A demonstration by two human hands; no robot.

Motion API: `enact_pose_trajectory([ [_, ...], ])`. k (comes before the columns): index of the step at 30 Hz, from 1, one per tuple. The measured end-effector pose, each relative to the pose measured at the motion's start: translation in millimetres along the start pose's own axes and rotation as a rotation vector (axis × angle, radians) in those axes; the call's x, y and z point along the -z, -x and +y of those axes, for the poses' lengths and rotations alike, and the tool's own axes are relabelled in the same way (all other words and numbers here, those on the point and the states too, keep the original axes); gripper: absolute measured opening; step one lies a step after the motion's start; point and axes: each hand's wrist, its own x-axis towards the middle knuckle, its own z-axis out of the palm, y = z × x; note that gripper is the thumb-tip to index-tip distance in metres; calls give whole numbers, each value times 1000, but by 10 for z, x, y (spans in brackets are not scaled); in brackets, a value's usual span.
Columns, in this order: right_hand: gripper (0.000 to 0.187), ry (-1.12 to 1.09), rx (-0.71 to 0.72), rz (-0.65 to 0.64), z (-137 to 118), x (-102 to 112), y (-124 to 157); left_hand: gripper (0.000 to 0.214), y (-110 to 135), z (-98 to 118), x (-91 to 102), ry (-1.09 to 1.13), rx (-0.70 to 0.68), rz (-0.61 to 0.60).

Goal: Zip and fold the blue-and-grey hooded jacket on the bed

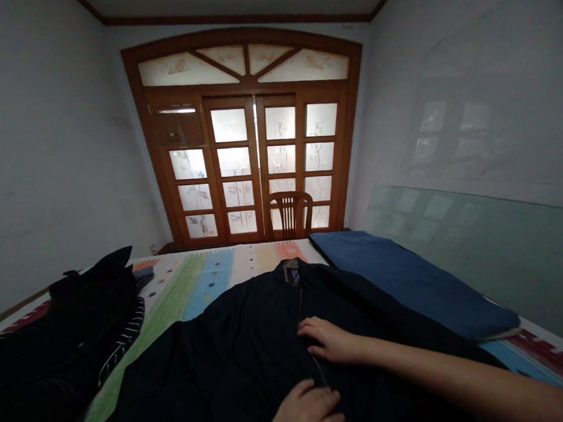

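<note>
A dark navy jacket [240, 337] lies spread front side up before me, its collar [291, 273] pointing away. A zip line [321, 371] runs down its front. My right hand [331, 339] rests on the upper front beside the zip, fingers slightly bent and apart, thumb separate. Nearer to me, at the bottom of the view, my left hand [309, 412] has its fingers curled at the lower part of the zip edge. The cloth under its fingertips is hidden, and the frame cuts off its wrist.
On the left lies a heap of black clothes [58, 333] with a striped edge. A folded blue cloth [406, 280] is on the right, next to a pale green panel [474, 246] along the wall. The patterned cover [196, 283] shows beneath. Beyond stand a wooden chair [289, 201] and glazed doors [235, 169].
</note>
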Motion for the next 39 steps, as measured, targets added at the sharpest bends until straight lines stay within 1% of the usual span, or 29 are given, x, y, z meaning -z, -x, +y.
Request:
enact_pose_trajectory([
  [2, 32, 11, -2, 10, 12, -10, -8, 30, -21, -105, 129, -77, 44, -8],
  [4, 28, 34, -6, 16, 22, -20, -15, 34, -9, -158, 246, -107, 126, -18],
  [6, 26, 43, 5, 16, 34, -22, -32, 35, 11, -166, 316, -60, 194, -50],
  [8, 25, 33, 12, -6, 48, -7, -66, 36, 20, -148, 340, 5, 246, -107],
  [10, 26, 25, -2, -58, 57, 27, -120, 38, 12, -123, 343, 52, 294, -158],
  [12, 28, 30, -30, -136, 50, 78, -187, 39, -3, -103, 350, 72, 317, -183],
  [16, 33, 82, -61, -302, 1, 192, -320, 38, -27, -88, 388, 73, 305, -173],
  [20, 35, 104, -93, -365, -19, 244, -387, 38, -30, -100, 378, 66, 298, -173],
  [23, 34, 53, -88, -343, 5, 229, -376, 43, -14, -123, 321, 44, 292, -156],
  [27, 31, 5, -61, -215, 45, 174, -319, 48, 16, -155, 255, 10, 248, -132],
  [30, 25, -2, -91, -169, 54, 123, -281, 47, 35, -175, 229, 10, 239, -131],
  [34, 15, 74, -89, -134, 7, 76, -237, 48, 53, -193, 208, 23, 250, -137],
  [39, 12, 227, -41, -51, -54, 86, -185, 48, 39, -187, 241, 87, 276, -157],
])
